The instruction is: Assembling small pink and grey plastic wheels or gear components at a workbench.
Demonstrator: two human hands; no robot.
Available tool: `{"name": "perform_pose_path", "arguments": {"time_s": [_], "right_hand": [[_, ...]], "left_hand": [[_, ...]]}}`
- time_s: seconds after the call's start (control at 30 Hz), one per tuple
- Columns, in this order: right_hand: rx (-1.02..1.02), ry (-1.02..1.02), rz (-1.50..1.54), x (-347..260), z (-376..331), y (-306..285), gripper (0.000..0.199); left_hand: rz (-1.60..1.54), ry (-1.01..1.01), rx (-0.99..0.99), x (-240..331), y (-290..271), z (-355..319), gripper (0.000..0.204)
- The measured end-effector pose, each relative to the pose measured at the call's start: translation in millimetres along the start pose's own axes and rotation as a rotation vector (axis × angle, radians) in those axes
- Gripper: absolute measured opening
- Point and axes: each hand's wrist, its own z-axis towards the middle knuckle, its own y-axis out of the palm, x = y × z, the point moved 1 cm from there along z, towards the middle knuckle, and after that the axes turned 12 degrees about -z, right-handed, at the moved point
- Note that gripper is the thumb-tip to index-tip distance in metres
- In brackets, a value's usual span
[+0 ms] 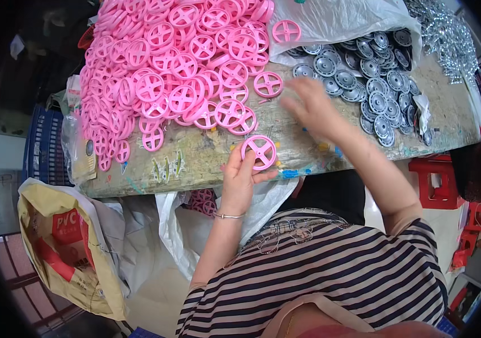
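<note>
A pink four-spoked plastic wheel [259,151] is gripped in my left hand [238,176] above the table's front edge, its round face turned up. My right hand [315,108] is smeared by motion over the table, so its fingers and anything in them cannot be made out. Close to its fingertips lies a loose pink wheel [268,85]. Beyond my left hand rises a large heap of pink wheels [184,66]. To the right of my right hand are many dark grey discs with silvery rings [377,102], spilling from a white plastic bag [336,22].
Silver tinsel [443,42] lies at the far right of the worn wooden table [206,155]. A yellow-and-white sack [74,259] stands open at the lower left. White plastic sheeting [175,236] hangs below the table edge. A red stool [435,183] is on the right.
</note>
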Motion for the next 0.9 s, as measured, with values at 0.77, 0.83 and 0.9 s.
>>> {"name": "perform_pose_path", "arguments": {"time_s": [0.77, 0.83, 0.9], "right_hand": [[0.037, -0.027, 0.229, -72, -51, 8, 0.040], [0.047, 0.021, 0.260, -78, -56, 15, 0.039], [0.054, 0.068, 0.289, -82, -57, 17, 0.039]], "left_hand": [[0.044, 0.304, 0.026, 0, 9, 2, 0.063], [0.044, 0.260, 0.025, -4, 9, -3, 0.061], [-0.074, 0.231, 0.040, -6, 8, -7, 0.056]]}}
